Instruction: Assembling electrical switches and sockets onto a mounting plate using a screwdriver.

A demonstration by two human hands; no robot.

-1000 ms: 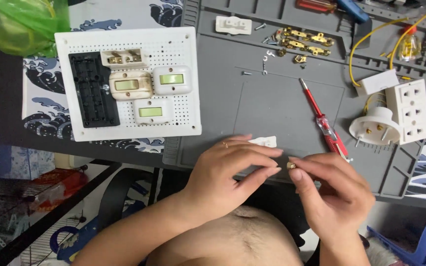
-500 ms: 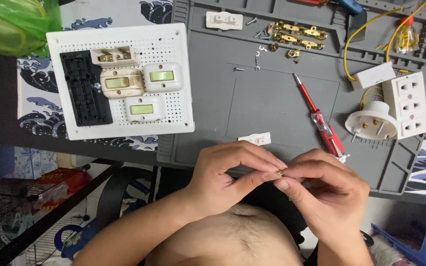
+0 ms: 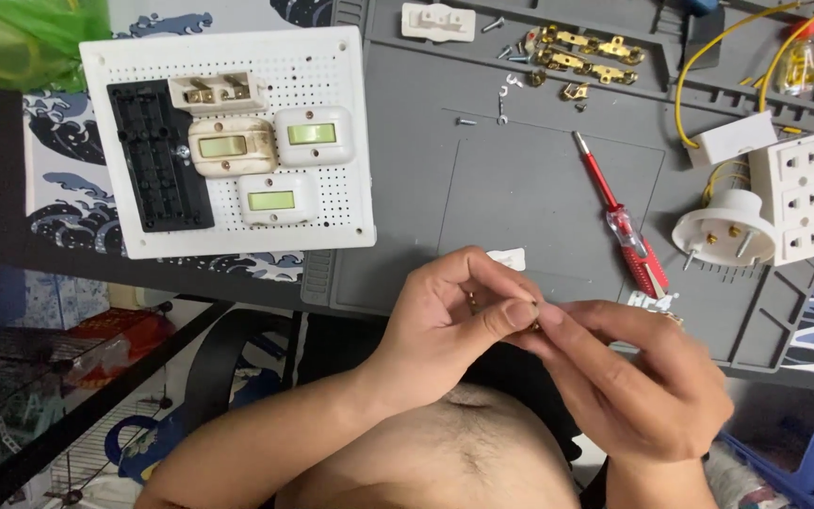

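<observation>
My left hand (image 3: 459, 311) and my right hand (image 3: 633, 377) meet at the near edge of the grey work mat (image 3: 539, 188), fingertips pinched together on a tiny brass part (image 3: 533, 323) that is mostly hidden by the fingers. A small white plastic piece (image 3: 509, 257) lies on the mat just beyond my left hand. A red screwdriver (image 3: 619, 221) lies to the right of it, above my right hand.
A white perforated board (image 3: 228, 141) carries a black strip and three switches at the left. Brass contact strips (image 3: 586, 52), small screws, a white round plug (image 3: 723, 231), a white socket block (image 3: 798, 193) and yellow wire (image 3: 699, 85) lie at the back right. A green bag (image 3: 21, 38) sits top left.
Both hands stay together at the mat's edge, fingers shifting slightly on the small part. The view has drifted a little, so the board and tools sit lower in frame.
</observation>
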